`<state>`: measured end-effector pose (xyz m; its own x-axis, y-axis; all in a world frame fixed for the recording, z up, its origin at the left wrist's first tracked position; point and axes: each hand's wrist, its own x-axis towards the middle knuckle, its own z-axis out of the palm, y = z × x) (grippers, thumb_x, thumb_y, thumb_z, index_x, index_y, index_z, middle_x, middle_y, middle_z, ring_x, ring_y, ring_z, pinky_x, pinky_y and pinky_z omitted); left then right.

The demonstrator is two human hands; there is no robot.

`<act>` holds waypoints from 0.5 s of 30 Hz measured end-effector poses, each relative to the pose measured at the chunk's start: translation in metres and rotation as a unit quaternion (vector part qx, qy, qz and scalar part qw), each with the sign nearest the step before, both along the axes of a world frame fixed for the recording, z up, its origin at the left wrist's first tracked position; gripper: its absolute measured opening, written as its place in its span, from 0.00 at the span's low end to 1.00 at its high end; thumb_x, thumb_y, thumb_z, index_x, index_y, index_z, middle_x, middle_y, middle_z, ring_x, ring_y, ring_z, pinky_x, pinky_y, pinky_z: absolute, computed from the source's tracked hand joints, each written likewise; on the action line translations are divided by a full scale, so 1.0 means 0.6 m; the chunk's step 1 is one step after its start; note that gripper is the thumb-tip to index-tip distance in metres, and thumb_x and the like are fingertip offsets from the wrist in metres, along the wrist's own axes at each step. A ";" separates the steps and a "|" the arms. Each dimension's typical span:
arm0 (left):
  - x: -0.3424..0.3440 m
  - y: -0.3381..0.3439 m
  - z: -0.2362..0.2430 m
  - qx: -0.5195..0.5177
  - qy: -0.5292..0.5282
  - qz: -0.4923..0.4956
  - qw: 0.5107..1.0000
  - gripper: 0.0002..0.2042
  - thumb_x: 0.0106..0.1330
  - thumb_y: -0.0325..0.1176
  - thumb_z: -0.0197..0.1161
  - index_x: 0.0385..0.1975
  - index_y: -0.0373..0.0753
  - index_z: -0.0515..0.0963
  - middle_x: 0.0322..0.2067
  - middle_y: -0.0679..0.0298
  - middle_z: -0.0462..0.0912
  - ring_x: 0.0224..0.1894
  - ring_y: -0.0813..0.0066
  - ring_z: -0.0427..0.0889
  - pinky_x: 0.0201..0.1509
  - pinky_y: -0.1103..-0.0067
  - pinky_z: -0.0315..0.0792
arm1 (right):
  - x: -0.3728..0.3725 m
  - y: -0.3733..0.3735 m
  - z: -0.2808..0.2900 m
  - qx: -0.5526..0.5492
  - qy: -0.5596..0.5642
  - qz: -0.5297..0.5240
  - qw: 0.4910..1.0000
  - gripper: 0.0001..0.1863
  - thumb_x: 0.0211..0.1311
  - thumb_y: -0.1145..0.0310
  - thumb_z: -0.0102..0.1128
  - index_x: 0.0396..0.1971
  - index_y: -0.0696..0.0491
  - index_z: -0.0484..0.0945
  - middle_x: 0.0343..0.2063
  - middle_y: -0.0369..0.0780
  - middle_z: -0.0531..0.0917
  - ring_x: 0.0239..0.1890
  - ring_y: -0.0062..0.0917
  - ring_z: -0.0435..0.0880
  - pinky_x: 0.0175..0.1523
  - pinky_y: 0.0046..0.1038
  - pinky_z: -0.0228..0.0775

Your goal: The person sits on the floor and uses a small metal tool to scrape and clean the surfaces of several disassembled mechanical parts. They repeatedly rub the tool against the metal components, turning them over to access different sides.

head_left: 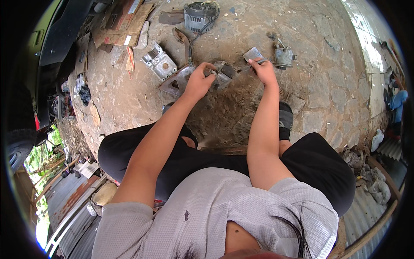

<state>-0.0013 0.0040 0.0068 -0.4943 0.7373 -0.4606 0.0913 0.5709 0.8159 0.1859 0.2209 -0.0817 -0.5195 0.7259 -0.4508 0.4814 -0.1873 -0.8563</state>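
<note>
My left hand [199, 81] is closed round a grimy metal part [224, 73] just above the stone ground. My right hand [264, 72] grips a slim tool [260, 61], angled toward that part, beside a small flat metal plate [251, 54]. A triangular metal bracket [173, 86] lies under and left of my left hand, by a cast-metal housing [159, 62]. A small cylindrical metal component [283, 56] stands right of my right hand. The exact shape of the tool's tip is too small to tell.
An alternator-like unit [199, 19] with wires sits at the top, near cardboard scraps [118, 30]. A vehicle [56, 32] borders the left. Corrugated sheets [73, 194] lie lower left; pale plastic bags [376, 185] and clutter lie along the right. My legs [323, 168] are bent either side.
</note>
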 end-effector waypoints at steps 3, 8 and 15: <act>0.000 0.000 -0.001 0.001 0.003 -0.001 1.000 0.13 0.71 0.30 0.63 0.53 0.37 0.78 0.27 0.68 0.78 0.26 0.83 0.75 0.33 0.78 0.69 | 0.002 -0.004 -0.008 -0.014 0.026 -0.020 0.999 0.11 0.69 0.62 0.71 0.34 0.55 0.89 0.21 0.35 0.86 0.22 0.19 0.77 0.30 0.27 0.67; 0.001 0.000 -0.002 0.004 0.002 0.001 1.000 0.13 0.71 0.29 0.63 0.53 0.37 0.78 0.27 0.69 0.77 0.26 0.83 0.74 0.33 0.78 0.70 | 0.007 -0.003 -0.014 -0.045 0.050 -0.024 0.997 0.10 0.69 0.63 0.71 0.35 0.55 0.89 0.21 0.35 0.85 0.22 0.18 0.76 0.30 0.26 0.66; 0.002 0.003 0.007 -0.003 0.005 0.000 1.000 0.13 0.71 0.30 0.63 0.53 0.37 0.78 0.27 0.68 0.78 0.27 0.83 0.75 0.33 0.77 0.70 | 0.007 -0.006 -0.007 -0.059 0.071 -0.042 0.995 0.12 0.70 0.61 0.71 0.35 0.55 0.88 0.21 0.35 0.85 0.21 0.18 0.76 0.29 0.25 0.67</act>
<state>0.0001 0.0057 0.0111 -0.4990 0.7347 -0.4595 0.0998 0.5755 0.8117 0.1903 0.2173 -0.0859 -0.5231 0.7160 -0.4623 0.3358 -0.3255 -0.8839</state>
